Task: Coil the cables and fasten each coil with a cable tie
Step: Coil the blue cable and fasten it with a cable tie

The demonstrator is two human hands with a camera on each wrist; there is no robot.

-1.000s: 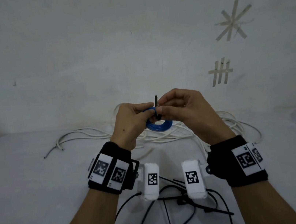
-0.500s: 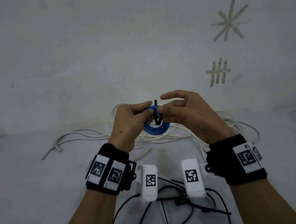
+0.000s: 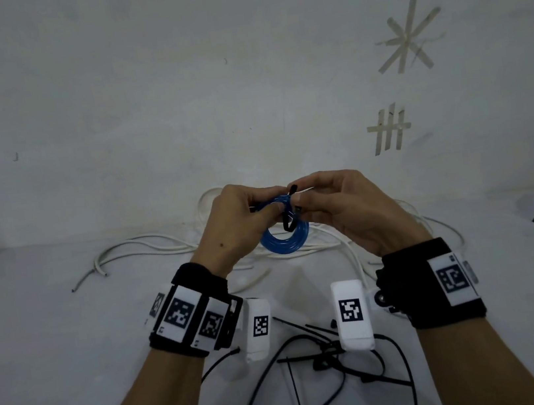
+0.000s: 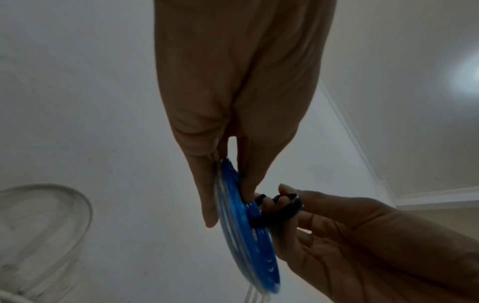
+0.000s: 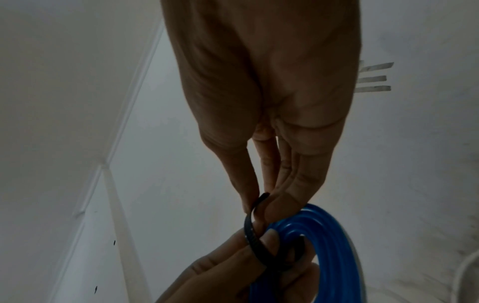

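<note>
The blue cable coil (image 3: 285,239) hung on edge in the air above the desk (image 3: 53,338), its ring facing the person, with a black cable tie (image 3: 290,219) looped around its upper right rim, tail pointing up. The left hand (image 3: 238,227) pinched the coil's top; the right hand (image 3: 346,211) pinched the tie. Loose white cables (image 3: 147,248) sprawled behind, near the wall (image 3: 173,95), and spare black ties (image 3: 317,361) lay nearer, beneath the wrists.
</note>
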